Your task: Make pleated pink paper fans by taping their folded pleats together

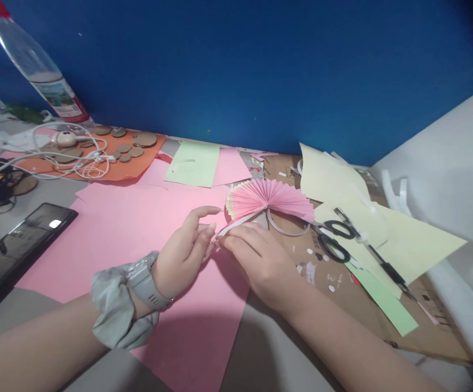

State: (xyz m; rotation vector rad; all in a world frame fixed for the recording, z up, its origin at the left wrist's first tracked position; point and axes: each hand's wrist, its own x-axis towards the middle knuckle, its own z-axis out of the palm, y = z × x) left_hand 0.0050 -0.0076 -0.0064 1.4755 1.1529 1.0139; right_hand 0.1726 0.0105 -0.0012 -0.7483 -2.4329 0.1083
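Observation:
My left hand [183,250], with a grey watch and scrunchie at its wrist, pinches the near end of a narrow white and pink strip [240,220]. The index finger stays raised above the pinch. My right hand [261,258] closes on the same strip from the right, its fingertips meeting the left ones. That strip runs up to the middle of a pleated paper fan [277,198], pink with a pale yellow part at its left, spread beyond my hands. What exactly lies between the fingertips is partly hidden. Beneath is a large pink paper sheet [138,228].
Black-handled scissors [334,247], a pen [387,267], pale yellow sheets [420,234] and a green strip [383,299] lie on cardboard at right. At left are a phone [19,250], tangled white earphones [93,158], cardboard discs [144,139] and a bottle [56,90]. A blue panel [261,71] stands behind.

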